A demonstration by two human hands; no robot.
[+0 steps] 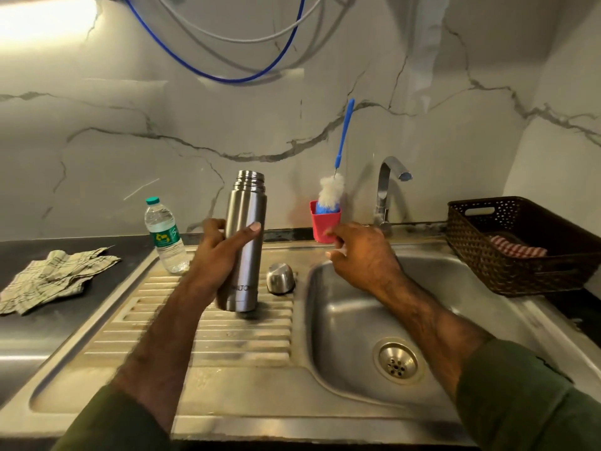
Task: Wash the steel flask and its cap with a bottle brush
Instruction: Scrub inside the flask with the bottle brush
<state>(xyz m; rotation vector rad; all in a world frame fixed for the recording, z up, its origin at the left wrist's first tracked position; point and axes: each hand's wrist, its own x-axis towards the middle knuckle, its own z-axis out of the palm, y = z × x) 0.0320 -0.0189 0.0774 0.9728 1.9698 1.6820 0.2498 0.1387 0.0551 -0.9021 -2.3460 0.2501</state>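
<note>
- The left hand gripped the steel flask at centre frame, fingers wrapped round its body, hiding part of the left side; the flask stood upright and uncapped, base just above the ribbed drainboard.
- The cap sat on the drainboard just right of the flask.
- The right hand held nothing, fingers loosely extended beside the red cup; whether they touched it could not be determined.
- The bottle brush stood in that cup, its lower bristles hidden.
- The sink basin, lower right, lay open.
- The brown basket was cut off at the right edge.
</note>
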